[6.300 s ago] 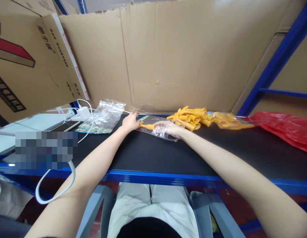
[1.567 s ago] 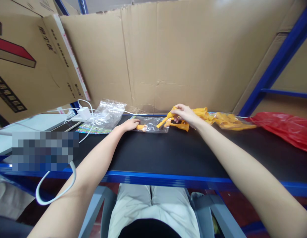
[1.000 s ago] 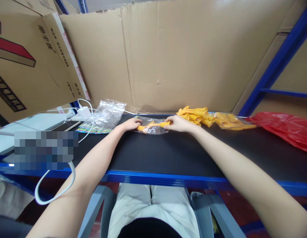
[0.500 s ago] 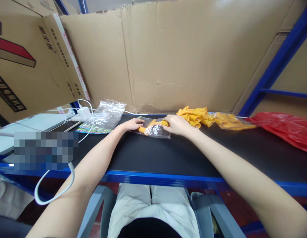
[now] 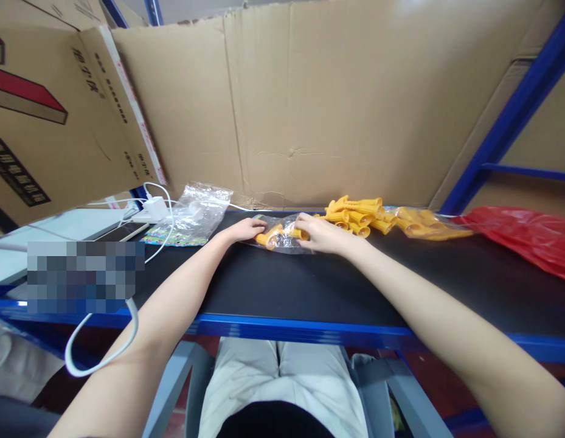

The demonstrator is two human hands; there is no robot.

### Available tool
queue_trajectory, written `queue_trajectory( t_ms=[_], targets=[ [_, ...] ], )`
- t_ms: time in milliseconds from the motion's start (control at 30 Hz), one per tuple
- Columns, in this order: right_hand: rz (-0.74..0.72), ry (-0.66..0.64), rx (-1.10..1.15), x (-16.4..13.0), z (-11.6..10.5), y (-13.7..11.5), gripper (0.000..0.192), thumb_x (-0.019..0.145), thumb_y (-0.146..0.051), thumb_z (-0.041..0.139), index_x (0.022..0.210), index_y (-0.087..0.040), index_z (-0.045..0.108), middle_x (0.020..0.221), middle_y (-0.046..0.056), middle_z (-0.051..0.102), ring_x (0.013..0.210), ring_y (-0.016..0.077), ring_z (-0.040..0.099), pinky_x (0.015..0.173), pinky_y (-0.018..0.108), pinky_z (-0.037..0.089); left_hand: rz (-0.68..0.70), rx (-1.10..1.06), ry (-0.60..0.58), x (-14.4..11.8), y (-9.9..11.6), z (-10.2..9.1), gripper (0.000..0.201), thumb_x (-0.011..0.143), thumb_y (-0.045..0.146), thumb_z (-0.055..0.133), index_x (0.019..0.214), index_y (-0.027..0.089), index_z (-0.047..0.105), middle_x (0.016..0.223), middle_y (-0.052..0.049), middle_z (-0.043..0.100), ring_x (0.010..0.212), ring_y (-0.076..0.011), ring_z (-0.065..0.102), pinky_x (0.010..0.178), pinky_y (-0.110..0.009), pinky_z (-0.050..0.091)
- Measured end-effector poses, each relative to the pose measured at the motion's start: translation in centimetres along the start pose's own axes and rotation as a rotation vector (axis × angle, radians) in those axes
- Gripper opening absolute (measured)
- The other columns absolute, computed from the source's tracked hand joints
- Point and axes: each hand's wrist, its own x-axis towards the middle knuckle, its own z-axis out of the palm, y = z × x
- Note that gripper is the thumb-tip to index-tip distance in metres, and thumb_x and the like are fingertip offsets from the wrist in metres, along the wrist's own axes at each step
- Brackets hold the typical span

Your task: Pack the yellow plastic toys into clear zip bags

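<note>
Both hands on clear bag [image 5: 282, 238], left hand [image 5: 244, 230], right hand [image 5: 319, 234], yellow pieces [image 5: 277, 235] inside

Both forearms are bare from elbow to wrist, with no sleeves, watch, bracelet or gloves showing. The left hand [image 5: 242, 229] and the right hand [image 5: 322, 234] carry no rings that can be made out. Below the shelf edge the person wears light beige trousers [image 5: 282, 383] and a dark top [image 5: 273, 423] at the bottom of the view.
</note>
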Motion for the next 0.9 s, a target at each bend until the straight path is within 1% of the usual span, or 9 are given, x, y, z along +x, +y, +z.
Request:
queue_trajectory(
  t_ms=[100,233,333,400,500,600,733,833,900],
  targets=[
    [-0.015,0.028,-0.068,0.1,0.0,-0.4,0.02,0.081,-0.022,0.048,0.094,-0.013,0.059,0.091,0.01,0.057,0.078,0.0179,0.052,0.068,0.028,0.037,0.013,-0.02,-0.007,-0.2,0.2,-0.1,0.048,0.079,0.036,0.045,0.119,0.014,0.056,0.125,-0.004,0.055,0.111,-0.0196,0.053,0.095,-0.023,0.038],
    [-0.024,0.076,-0.113,0.3,0.1,-0.8,0.018,0.081,-0.026,0.049,0.081,-0.013,0.061,0.079,0.01,0.059,0.081,0.0207,0.051,0.073,0.03,0.037,0.026,-0.077,-0.023,-0.4,0.5,-0.2,0.05,0.078,0.036,0.047,0.121,0.012,0.053,0.127,-0.007,0.053,0.111,-0.0202,0.053,0.094,-0.025,0.038],
    [-0.059,0.119,-0.093,0.4,0.2,-0.8,0.018,0.081,-0.025,0.049,0.078,-0.013,0.062,0.084,0.011,0.06,0.089,0.0215,0.051,0.08,0.031,0.036,0.021,-0.122,-0.045,-0.6,0.8,-0.2,0.051,0.079,0.035,0.048,0.125,0.013,0.05,0.13,-0.007,0.051,0.112,-0.02,0.052,0.094,-0.027,0.039],
    [-0.056,0.089,-0.075,0.4,0.4,-0.7,0.019,0.08,-0.025,0.049,0.078,-0.013,0.063,0.085,0.012,0.061,0.09,0.0216,0.053,0.081,0.031,0.037,0.025,-0.136,-0.063,-0.7,1.0,-0.2,0.052,0.079,0.035,0.048,0.126,0.013,0.048,0.13,-0.007,0.05,0.113,-0.0195,0.052,0.094,-0.026,0.039],
    [0.033,0.027,-0.048,0.2,0.7,-0.4,0.022,0.081,-0.025,0.046,0.089,-0.012,0.063,0.089,0.012,0.063,0.083,0.0209,0.057,0.073,0.029,0.04,0.047,-0.13,-0.09,-0.8,1.6,-0.2,0.052,0.079,0.037,0.048,0.127,0.015,0.048,0.129,-0.006,0.052,0.112,-0.0192,0.052,0.093,-0.026,0.039],
    [0.107,0.016,-0.008,0.1,1.2,-0.1,0.031,0.081,-0.023,0.045,0.107,-0.015,0.059,0.101,0.012,0.064,0.086,0.0214,0.06,0.071,0.027,0.042,0.048,-0.118,-0.099,-1.1,2.2,-0.3,0.053,0.079,0.04,0.048,0.127,0.016,0.048,0.127,-0.005,0.053,0.11,-0.02,0.054,0.091,-0.026,0.04],
    [0.233,-0.028,0.006,0.3,2.2,0.3,0.034,0.078,-0.017,0.045,0.108,-0.015,0.059,0.102,0.012,0.065,0.086,0.0232,0.062,0.068,0.027,0.044,0.059,-0.103,-0.074,-1.1,2.9,0.1,0.052,0.08,0.043,0.047,0.125,0.017,0.05,0.127,-0.004,0.053,0.109,-0.0205,0.054,0.091,-0.026,0.039],
    [0.331,0.024,0.053,0.8,3.1,0.4,0.037,0.076,-0.013,0.045,0.11,-0.018,0.059,0.108,0.01,0.064,0.094,0.0237,0.061,0.074,0.028,0.045,0.076,-0.079,-0.035,-0.9,3.1,0.6,0.05,0.081,0.04,0.047,0.125,0.017,0.05,0.126,-0.005,0.054,0.108,-0.021,0.055,0.092,-0.028,0.039],
    [0.327,0.076,0.162,1.0,3.5,0.5,0.036,0.076,-0.014,0.047,0.109,-0.019,0.061,0.11,0.009,0.063,0.099,0.0227,0.059,0.08,0.029,0.045,0.1,-0.072,-0.02,-0.7,3.1,0.8,0.048,0.081,0.038,0.047,0.124,0.017,0.052,0.126,-0.005,0.054,0.108,-0.0211,0.054,0.093,-0.03,0.038]
  ],
)
